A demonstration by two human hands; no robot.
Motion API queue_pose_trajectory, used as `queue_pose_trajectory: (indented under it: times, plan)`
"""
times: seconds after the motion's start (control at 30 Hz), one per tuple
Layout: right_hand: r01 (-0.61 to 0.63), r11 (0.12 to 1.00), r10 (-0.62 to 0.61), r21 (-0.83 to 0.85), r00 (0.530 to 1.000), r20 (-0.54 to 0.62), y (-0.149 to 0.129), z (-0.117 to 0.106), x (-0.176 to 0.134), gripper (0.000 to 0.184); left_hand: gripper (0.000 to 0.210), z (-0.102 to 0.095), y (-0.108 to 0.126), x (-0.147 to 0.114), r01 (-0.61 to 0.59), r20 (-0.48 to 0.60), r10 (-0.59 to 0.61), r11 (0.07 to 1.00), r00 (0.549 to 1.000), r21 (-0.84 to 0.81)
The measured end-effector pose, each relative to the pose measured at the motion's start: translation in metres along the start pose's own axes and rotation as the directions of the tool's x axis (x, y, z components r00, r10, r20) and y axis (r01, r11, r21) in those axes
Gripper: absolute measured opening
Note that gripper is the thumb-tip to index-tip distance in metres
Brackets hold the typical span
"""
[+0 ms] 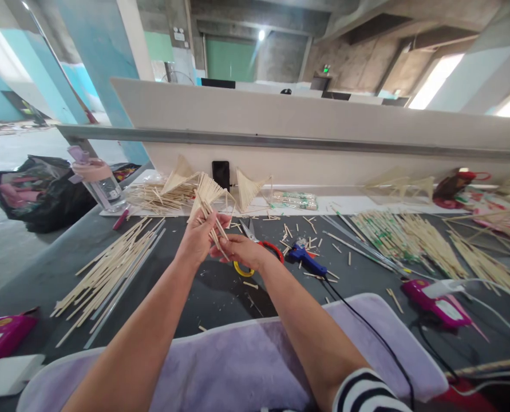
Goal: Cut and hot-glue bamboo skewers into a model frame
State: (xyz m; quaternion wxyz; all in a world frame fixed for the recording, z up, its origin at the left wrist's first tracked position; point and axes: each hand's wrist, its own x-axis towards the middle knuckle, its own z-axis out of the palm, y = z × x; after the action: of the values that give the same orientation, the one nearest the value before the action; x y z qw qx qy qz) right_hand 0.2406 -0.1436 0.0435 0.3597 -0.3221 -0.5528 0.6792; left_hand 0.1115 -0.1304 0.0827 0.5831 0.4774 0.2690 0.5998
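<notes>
Thin wooden sticks point(215, 233) are gripped in front of me, slanting between my hands. My left hand point(198, 237) is closed around them from the left. The fingers of my right hand point(240, 250) pinch their lower ends. Right behind my hands is a fan-shaped stick model point(209, 190); whether it touches the held sticks I cannot tell. Scissors point(242, 270) with red and yellow handles lie partly hidden beneath my right hand. To the right, a blue glue gun point(308, 258) rests on the dark table among short stick offcuts.
Loose sticks point(109, 274) are spread at left, and green-marked sticks point(379, 237) at right. Along the back stand another fan-shaped model point(250, 189), a black phone point(221, 173) and a water bottle point(98, 180). A purple cloth point(237, 360) covers the front edge. Magenta power strip point(437, 303) with cables, right.
</notes>
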Motion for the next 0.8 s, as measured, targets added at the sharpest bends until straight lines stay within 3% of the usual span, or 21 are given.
queue_pose_trajectory:
  times: [0.13, 0.3, 0.53, 0.63, 0.8]
  plan:
    - [-0.04, 0.999, 0.039, 0.03, 0.998, 0.046, 0.012, 0.002, 0.003, 0.043, 0.02, -0.007, -0.003, 0.0, 0.074, 0.074, -0.079, 0.995, 0.994, 0.064]
    - [0.074, 0.996, -0.077, -0.04, 0.994, -0.073, 0.022, 0.004, 0.011, 0.035, 0.026, -0.016, -0.009, -0.004, 0.15, 0.171, -0.185, 0.969, 0.968, 0.198]
    - [0.057, 0.997, -0.066, -0.054, 0.983, -0.173, 0.035, 0.008, 0.018, 0.02, 0.036, -0.027, -0.027, -0.006, 0.196, 0.305, -0.277, 0.943, 0.911, 0.269]
    - [0.054, 0.998, -0.058, -0.038, 0.988, -0.145, 0.035, 0.007, 0.017, 0.019, 0.044, -0.029, -0.028, -0.006, 0.216, 0.323, -0.285, 0.948, 0.902, 0.234]
    - [0.04, 0.999, -0.038, 0.018, 0.995, -0.096, 0.038, 0.007, 0.017, 0.023, 0.039, -0.033, -0.028, -0.007, 0.277, 0.296, -0.337, 0.934, 0.894, 0.227]
